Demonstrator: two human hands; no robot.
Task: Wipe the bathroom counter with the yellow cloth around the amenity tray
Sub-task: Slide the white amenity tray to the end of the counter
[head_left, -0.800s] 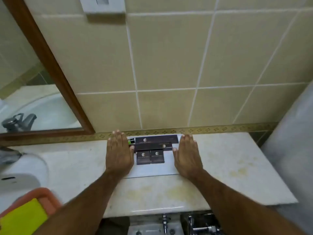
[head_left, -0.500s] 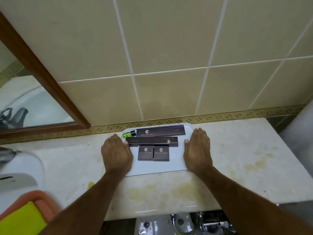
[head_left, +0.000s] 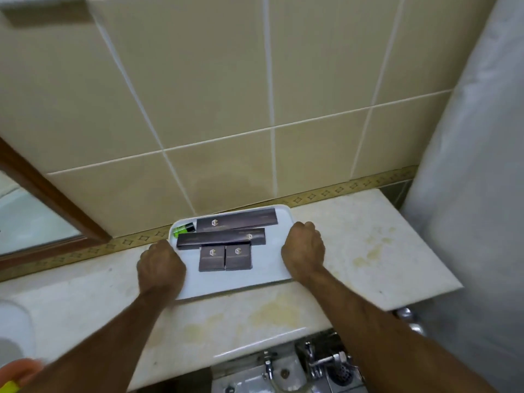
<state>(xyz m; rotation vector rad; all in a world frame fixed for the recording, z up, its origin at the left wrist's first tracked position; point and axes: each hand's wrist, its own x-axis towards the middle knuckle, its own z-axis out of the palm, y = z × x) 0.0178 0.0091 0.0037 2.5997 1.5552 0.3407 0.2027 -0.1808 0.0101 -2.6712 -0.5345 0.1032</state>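
Note:
A white amenity tray [head_left: 241, 282] sits on the pale marble counter [head_left: 368, 251] against the tiled wall. It carries two long dark boxes [head_left: 236, 221], two small dark boxes [head_left: 225, 258] and a small green tube [head_left: 184, 229]. My left hand [head_left: 160, 265] curls around the tray's left edge and my right hand [head_left: 303, 249] curls around its right edge. The tray's front edge looks slightly raised off the counter. Only a sliver of the yellow cloth [head_left: 10, 388] shows at the bottom left corner.
An orange basin rim [head_left: 19, 368] holds the cloth at the lower left, beside a white sink edge [head_left: 11, 321]. A wood-framed mirror [head_left: 42, 199] is at the left. A pale curtain [head_left: 476, 194] bounds the right. Yellowish stains mark the counter. Chrome plumbing [head_left: 320, 361] lies below.
Both hands went from lying flat beside the tray to curling closed around its side edges. The camera view shifted left and tilted.

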